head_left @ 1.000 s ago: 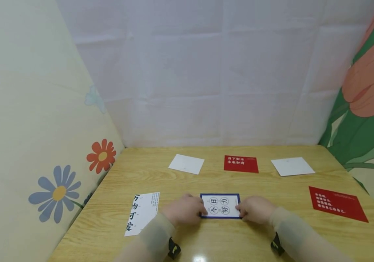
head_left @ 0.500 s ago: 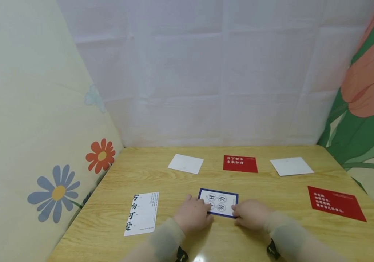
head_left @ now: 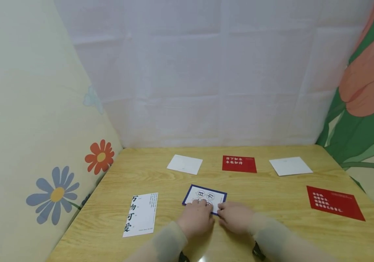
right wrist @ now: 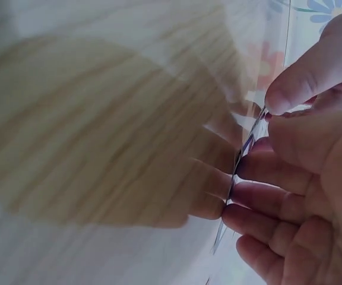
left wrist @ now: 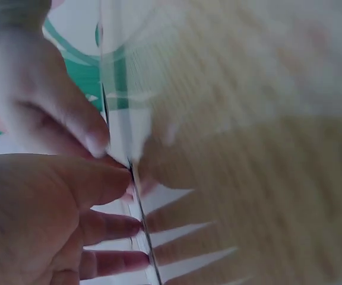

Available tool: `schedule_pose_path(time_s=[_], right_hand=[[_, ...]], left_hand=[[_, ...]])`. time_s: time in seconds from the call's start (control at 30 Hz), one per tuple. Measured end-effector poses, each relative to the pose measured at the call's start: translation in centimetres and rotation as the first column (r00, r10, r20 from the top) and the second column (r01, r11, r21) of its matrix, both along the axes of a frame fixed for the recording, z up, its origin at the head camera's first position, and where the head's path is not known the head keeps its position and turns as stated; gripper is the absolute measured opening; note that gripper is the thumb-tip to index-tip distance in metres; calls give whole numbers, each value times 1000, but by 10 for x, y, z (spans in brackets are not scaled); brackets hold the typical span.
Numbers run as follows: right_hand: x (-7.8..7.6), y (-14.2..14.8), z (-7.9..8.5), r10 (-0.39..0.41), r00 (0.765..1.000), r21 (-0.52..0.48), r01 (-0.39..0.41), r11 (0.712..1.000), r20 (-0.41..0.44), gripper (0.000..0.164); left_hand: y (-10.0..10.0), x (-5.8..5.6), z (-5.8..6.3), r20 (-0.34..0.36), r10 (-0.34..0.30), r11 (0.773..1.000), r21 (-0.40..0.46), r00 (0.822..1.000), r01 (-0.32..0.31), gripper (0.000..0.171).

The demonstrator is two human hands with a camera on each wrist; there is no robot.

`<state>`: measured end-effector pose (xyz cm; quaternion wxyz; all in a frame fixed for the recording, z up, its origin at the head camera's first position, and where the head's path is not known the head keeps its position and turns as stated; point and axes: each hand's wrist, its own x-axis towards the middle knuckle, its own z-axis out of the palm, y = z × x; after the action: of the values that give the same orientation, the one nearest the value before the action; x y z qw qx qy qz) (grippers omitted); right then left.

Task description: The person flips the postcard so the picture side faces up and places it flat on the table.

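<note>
Blue-bordered white paper card (head_left: 206, 194): on yellow wood-grain worktop (head_left: 265, 191), partly beneath the fingers.
Left hand (head_left: 196, 217): fingers extended, resting on its near side.
Right hand (head_left: 234, 217): fingers loosely straight, touching its near right corner.
Card care: light, even pressure should best prevent creasing.

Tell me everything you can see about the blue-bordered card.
The blue-bordered card is a thin rectangle, apparently paper, white with dark circled characters. It lies askew on the wood-grain table, print up. The left hand covers part of its near side; the right hand touches its near right corner.
</note>
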<state>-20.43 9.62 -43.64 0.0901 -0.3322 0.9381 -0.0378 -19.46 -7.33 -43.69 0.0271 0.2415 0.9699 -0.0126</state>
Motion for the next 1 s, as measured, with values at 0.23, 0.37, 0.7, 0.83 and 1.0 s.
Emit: schedule_pose_path(time_s=[0.23, 0.37, 0.7, 0.83, 1.0], right_hand=[[-1, -7, 0, 15, 999, -9, -15, 1000, -30, 37], [-2, -3, -1, 15, 1000, -28, -15, 999, -24, 39], [-6, 28, 1, -45, 999, -96, 43, 994, -18, 30], [-10, 44, 1, -44, 997, -133, 35, 990, -67, 26], [-13, 63, 4, -82, 991, -185, 62, 981, -105, 26]], left_hand=[[-4, 5, 2, 5, -13, 1000, -28, 1000, 13, 48], [-12, -1, 1, 31, 7, 1000, 9, 999, -7, 49], [-48, -24, 4, 94, 95, 991, 89, 991, -103, 48], [-60, -32, 6, 144, 115, 987, 99, 983, -130, 51], [-68, -39, 7, 160, 112, 992, 47, 981, -121, 55]])
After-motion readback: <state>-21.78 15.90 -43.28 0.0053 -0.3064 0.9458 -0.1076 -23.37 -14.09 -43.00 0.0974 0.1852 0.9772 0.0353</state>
